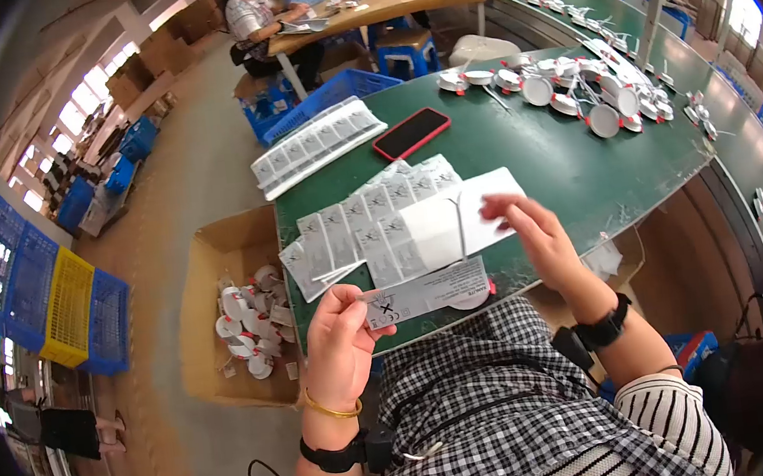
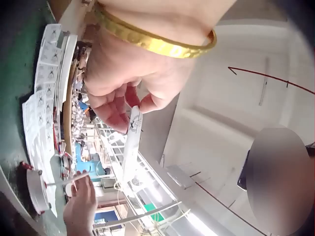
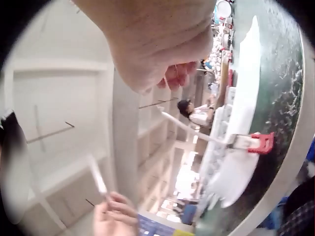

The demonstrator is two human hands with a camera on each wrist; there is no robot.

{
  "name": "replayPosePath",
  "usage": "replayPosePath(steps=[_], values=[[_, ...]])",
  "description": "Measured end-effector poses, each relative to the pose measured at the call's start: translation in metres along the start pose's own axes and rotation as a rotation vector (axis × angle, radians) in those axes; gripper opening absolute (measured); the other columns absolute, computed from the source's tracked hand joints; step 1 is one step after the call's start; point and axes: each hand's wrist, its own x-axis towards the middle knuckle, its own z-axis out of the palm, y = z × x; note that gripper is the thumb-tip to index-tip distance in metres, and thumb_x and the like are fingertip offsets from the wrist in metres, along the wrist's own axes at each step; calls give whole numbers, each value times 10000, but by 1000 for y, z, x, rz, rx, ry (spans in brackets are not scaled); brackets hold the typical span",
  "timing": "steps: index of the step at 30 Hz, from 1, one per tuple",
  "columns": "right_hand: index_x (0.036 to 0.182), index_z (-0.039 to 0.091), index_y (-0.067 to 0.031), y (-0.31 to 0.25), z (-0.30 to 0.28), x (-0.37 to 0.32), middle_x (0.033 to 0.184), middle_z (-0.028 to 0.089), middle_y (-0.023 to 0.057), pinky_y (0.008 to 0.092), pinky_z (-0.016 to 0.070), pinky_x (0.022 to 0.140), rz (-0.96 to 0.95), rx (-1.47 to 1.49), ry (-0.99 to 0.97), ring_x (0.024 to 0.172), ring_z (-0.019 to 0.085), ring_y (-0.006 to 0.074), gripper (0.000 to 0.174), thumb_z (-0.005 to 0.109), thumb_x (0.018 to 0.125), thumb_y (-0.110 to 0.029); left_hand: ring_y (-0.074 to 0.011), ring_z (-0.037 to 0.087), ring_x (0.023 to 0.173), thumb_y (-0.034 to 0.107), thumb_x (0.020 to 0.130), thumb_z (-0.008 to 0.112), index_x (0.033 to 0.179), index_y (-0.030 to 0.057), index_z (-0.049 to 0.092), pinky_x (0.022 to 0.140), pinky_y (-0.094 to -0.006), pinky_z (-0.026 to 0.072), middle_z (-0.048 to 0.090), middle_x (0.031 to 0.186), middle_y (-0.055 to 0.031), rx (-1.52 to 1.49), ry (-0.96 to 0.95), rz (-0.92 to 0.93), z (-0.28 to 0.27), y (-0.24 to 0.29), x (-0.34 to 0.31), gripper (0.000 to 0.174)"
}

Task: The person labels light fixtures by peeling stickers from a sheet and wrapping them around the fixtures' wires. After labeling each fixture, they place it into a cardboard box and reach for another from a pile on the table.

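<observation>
Label strip [image 1: 429, 295]: silver-grey with dark print and a crossed mark; held above the near edge of the surface [image 1: 662, 167], its left end in my left hand [image 1: 337, 345], the rest reaching out to the right of my fingers.
Left hand: gripping; thumb and fingers pinch the strip's end.
Right hand [image 1: 540, 244]: open, fingers loosely bent and blurred, holding nothing; beyond the strip's free end, apart from it.
Lamp [image 1: 470, 301]: white, round, red clip at its side; partly hidden by the strip, white cable standing up.
Label sheets [image 1: 386, 247]: overlapping just beyond the strip; bare white backing [image 1: 496, 196] at the right.
Phone [image 1: 411, 133]: dark screen, red case, lying past the sheets.
Sheet stack [image 1: 321, 147]: left of the phone.
Lamp cluster [image 1: 604, 120]: far right on the green surface.
Cardboard box [image 1: 207, 349]: left of the surface, more lamps inside.
</observation>
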Motion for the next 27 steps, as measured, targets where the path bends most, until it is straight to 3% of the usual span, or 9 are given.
replayPosePath(steps=[3, 4, 8, 13, 15, 18, 23, 25, 27], values=[[1300, 459, -8, -13, 2, -39, 1164, 577, 108, 338, 424, 899, 80, 339, -244, 1083, 529, 182, 491, 456, 949, -350, -137, 596, 861, 88, 910, 485, 987, 63, 484, 745, -314, 528, 582, 952, -49, 32, -26, -50, 10, -23, 6, 81], [1329, 419, -11, -14, 4, -47, 1186, 565, 109, 327, 428, 892, 152, 322, -241, 1088, 520, 180, 526, 475, 938, -359, -154, 600, 840, 84, 901, 491, 991, 74, 489, 732, -300, 516, 609, 969, -67, 43, -25, -65, 14, -33, 8, 91], [1163, 545, -4, -15, 13, -57, 1026, 608, 62, 249, 476, 726, 367, 482, -83, 870, 591, 123, 341, 629, 860, -138, -135, 593, 887, 42, 877, 539, 1032, 81, 483, 766, -295, 526, 583, 1035, -47, 44, -52, -135, 21, -58, 12, 170], [1094, 560, -3, -14, 19, -54, 927, 631, 79, 231, 489, 641, 465, 562, -37, 778, 627, 141, 218, 579, 892, -83, -156, 585, 931, -27, 860, 534, 1168, 70, 405, 806, -307, 521, 575, 1048, -96, 174, -16, -136, 22, -64, 11, 348], [1090, 558, -3, -9, 18, -50, 902, 632, 77, 234, 489, 632, 475, 570, -51, 770, 631, 139, 216, 580, 893, -87, -160, 576, 957, -55, 854, 520, 1337, 58, 298, 848, -292, 499, 574, 1073, -129, 210, -66, -163, 23, -56, 9, 543], [1057, 577, -5, -8, 18, -46, 871, 631, 58, 229, 474, 616, 490, 571, -40, 739, 614, 124, 194, 584, 894, -108, -181, 553, 1030, -27, 838, 559, 1341, 45, 307, 877, -299, 478, 561, 1120, -120, 183, -92, -181, 25, -51, 12, 568], [1027, 592, -16, -7, 15, -41, 887, 639, 75, 222, 484, 605, 534, 511, -131, 703, 619, 127, 164, 584, 891, -106, -190, 464, 1174, 54, 771, 670, 1253, 22, 441, 928, -305, 427, 519, 1203, -87, 499, -250, -108, 20, -40, 32, 535], [1021, 593, -16, -8, 15, -41, 885, 639, 74, 213, 484, 608, 537, 498, -120, 704, 619, 123, 159, 586, 891, -107, -153, 516, 1097, 62, 776, 677, 1174, 17, 503, 876, -269, 449, 552, 1142, -76, 567, -277, -98, 23, -40, 38, 437], [1069, 587, -16, -9, 11, -39, 905, 635, 36, 201, 447, 614, 538, 467, -161, 721, 594, 87, 202, 581, 904, -132, -98, 563, 940, 70, 790, 679, 1064, 11, 558, 784, -225, 471, 588, 1026, -48, 493, -266, -319, 28, -38, 41, 305]])
